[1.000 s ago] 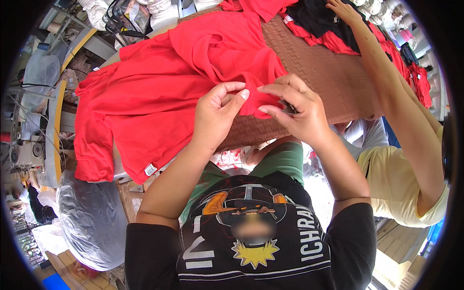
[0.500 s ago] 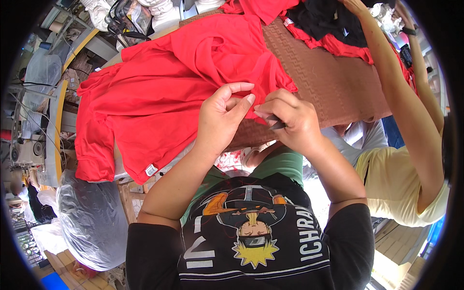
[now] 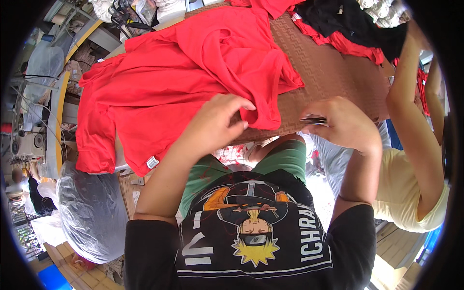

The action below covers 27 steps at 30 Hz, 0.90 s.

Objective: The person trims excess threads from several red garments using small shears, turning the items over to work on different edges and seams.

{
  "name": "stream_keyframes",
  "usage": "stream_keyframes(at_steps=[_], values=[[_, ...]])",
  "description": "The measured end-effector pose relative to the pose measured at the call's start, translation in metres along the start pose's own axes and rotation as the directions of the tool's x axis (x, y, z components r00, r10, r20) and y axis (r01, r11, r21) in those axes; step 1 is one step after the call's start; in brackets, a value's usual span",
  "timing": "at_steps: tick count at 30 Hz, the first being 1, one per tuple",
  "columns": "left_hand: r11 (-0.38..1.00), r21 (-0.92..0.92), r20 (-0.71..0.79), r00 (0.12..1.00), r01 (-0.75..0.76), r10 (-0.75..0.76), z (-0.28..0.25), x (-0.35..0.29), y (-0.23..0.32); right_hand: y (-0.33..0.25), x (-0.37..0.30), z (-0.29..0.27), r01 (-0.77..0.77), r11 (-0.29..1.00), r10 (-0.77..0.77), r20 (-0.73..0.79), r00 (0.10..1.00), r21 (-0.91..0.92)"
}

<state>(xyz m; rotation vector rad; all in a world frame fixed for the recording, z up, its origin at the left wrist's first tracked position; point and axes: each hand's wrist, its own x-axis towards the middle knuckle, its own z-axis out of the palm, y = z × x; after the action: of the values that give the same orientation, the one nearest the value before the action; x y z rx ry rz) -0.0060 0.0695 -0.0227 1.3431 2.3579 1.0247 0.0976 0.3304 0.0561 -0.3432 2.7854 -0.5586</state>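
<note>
A large red garment point(image 3: 159, 77), a shirt by its look, is spread in folds over the table, with a small white label point(image 3: 152, 162) at its near left edge. My left hand point(image 3: 217, 118) curls around the garment's near edge, where red cloth shows between thumb and forefinger; the other fingers are mostly hidden. My right hand point(image 3: 343, 123) is closed around small dark metal snips point(image 3: 314, 120), their tips pointing left. It hovers over the brown table cover point(image 3: 333, 77), apart from the garment.
Black and red cloth point(image 3: 338, 24) lies at the far right, beside a co-worker's arm point(image 3: 406, 92). A sewing machine point(image 3: 34, 140) stands at the left. Below it sits a large plastic-wrapped bundle point(image 3: 89, 217). White thread cones point(image 3: 382, 12) stand at the back right.
My right hand has moved right with the snips, away from my left hand. My left hand has lowered to the cloth's edge, and the near right part of the garment has shifted.
</note>
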Motion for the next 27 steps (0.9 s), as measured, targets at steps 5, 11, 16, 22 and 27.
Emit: stream_keyframes(at_steps=[5, 11, 16, 22, 27], values=[[0.997, -0.032, -0.066, 0.995, 0.07, -0.072, 0.047, -0.001, -0.005, 0.001, 0.039, 0.051, 0.215, 0.936, -0.128, -0.299, 0.946, 0.279], [0.618, -0.781, -0.144, 0.939, 0.085, -0.311, 0.036, 0.006, -0.003, -0.009, 0.052, 0.067, 0.328, 0.871, -0.035, -0.619, 0.785, 0.365], [0.437, -0.897, -0.104, 0.924, 0.072, -0.367, 0.03, 0.007, -0.005, -0.016, 0.049, 0.071, 0.407, 0.879, -0.13, -0.696, 0.706, 0.248], [0.284, -0.944, 0.005, 0.868, 0.168, -0.496, 0.022, 0.011, 0.006, -0.019, 0.053, 0.079, 0.338, 0.938, -0.18, -0.727, 0.663, 0.075], [0.327, -0.939, -0.043, 0.908, 0.105, -0.417, 0.025, 0.009, 0.003, -0.021, 0.054, 0.079, 0.361, 0.929, -0.192, -0.738, 0.647, 0.075]])
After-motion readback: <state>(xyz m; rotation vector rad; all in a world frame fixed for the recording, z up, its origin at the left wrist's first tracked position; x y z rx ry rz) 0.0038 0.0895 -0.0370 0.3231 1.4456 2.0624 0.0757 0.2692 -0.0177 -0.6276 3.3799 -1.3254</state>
